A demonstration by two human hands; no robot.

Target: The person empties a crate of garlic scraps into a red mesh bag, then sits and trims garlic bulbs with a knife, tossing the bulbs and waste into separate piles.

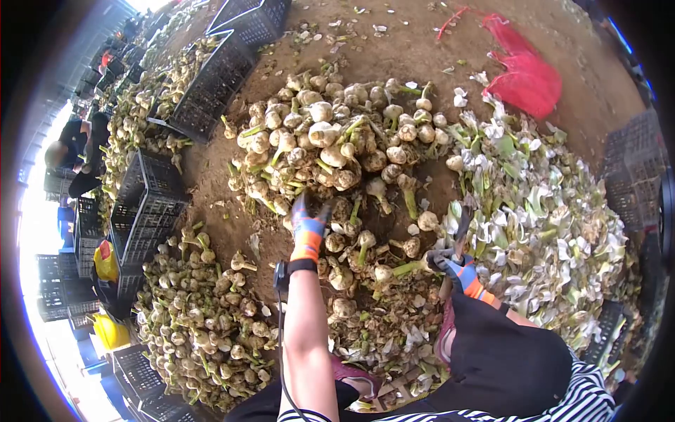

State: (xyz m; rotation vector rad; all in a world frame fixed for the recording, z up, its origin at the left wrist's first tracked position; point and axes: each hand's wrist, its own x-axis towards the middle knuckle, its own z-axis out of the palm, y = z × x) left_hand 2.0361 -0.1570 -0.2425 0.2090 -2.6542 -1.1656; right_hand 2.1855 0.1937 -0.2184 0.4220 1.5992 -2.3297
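Note:
Straight ahead lies a heap of garlic bulbs (323, 133), dirt-covered and with cut green stems. My left hand (308, 228), in a blue, orange and dark glove, is at the heap's near edge with its fingers apart and nothing in them. My right hand (457, 271), gloved alike, is closed on a dark narrow tool (464, 228) that points up and away; its exact kind cannot be made out. A garlic bulb (383, 273) lies with its green stem reaching toward the right-hand fingers. Several loose bulbs (365, 239) are scattered between my hands.
White peelings and leaf scraps (541, 218) spread on the right. Trimmed bulbs (204, 323) form another pile at lower left. Black plastic crates (148, 211) line the left side, with a person (77, 151) beyond. A red mesh bag (524, 77) lies at upper right on dirt ground.

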